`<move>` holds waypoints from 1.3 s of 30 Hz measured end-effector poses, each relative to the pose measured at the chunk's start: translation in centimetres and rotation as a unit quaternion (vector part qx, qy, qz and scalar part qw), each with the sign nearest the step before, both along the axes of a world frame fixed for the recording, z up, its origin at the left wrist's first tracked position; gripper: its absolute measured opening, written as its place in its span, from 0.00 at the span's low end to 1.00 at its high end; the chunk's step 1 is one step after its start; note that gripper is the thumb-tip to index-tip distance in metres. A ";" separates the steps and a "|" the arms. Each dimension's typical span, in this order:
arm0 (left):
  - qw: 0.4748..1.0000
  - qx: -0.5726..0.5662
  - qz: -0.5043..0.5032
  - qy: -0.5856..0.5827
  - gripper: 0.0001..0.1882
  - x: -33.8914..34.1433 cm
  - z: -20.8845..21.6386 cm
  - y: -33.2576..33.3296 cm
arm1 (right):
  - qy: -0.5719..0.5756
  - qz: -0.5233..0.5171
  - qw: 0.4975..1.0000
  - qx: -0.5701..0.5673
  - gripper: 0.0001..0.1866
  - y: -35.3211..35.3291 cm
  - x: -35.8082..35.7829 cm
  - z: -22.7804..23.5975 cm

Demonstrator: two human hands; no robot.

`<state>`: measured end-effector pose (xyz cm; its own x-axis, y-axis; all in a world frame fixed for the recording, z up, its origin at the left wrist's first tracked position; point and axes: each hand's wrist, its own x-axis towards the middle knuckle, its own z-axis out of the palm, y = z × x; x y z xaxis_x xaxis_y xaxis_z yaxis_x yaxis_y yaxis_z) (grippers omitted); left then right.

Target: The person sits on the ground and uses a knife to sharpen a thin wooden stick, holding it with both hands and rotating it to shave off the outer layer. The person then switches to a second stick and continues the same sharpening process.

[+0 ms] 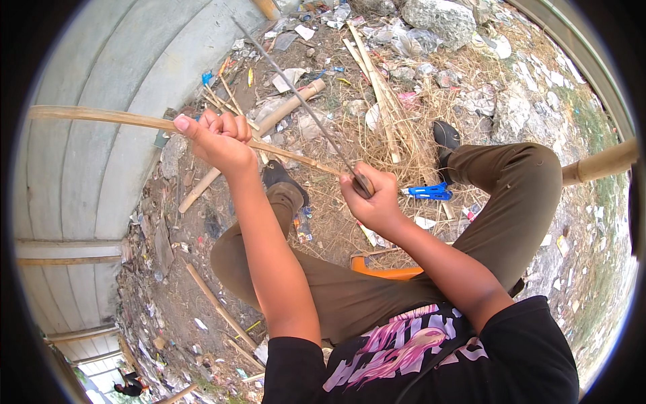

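My left hand [219,143] is closed around a long, pale bamboo strip [101,116]. The strip runs from the wall side at the left across to my right hand [377,198]. In that hand I grip the wooden handle of a long-bladed knife [296,91]. Its thin blade is seen nearly edge-on and slants up and away to the left. Close to the handle, the strip's right end meets the base of the blade and my right thumb; whether the blade cuts into it I cannot tell.
Blue plastic cutters [428,192] lie by my right foot, near dry shavings and split bamboo slats [377,87]. A bamboo pole [293,106] rests on the littered ground. Grey wall panels [87,168] stand left. Part of an orange stool [387,269] shows beneath me. Rocks [441,20] lie beyond.
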<state>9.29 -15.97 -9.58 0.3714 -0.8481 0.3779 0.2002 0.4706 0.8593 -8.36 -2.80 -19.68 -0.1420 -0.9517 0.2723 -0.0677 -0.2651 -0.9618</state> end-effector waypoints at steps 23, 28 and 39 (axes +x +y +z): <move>1.000 -0.008 0.018 -0.021 0.36 -1.1 0.6 -1.1 | 0.287 0.059 0.816 0.499 0.17 2.1 -1.0 -13.9; 0.999 0.004 0.027 -0.017 0.36 -0.5 0.2 -0.6 | 0.099 0.040 0.968 0.227 0.10 -0.6 -1.4 -2.5; 0.998 0.020 0.060 -0.006 0.35 -0.1 0.4 -0.6 | 0.206 0.108 0.821 0.521 0.19 0.1 -1.2 -12.9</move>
<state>9.20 -16.56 -9.18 0.4671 -0.8117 0.3506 0.1334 0.4567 0.8796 -9.57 -2.67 -32.56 -0.0396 -0.6902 -0.7226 -0.5041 0.6381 -0.5819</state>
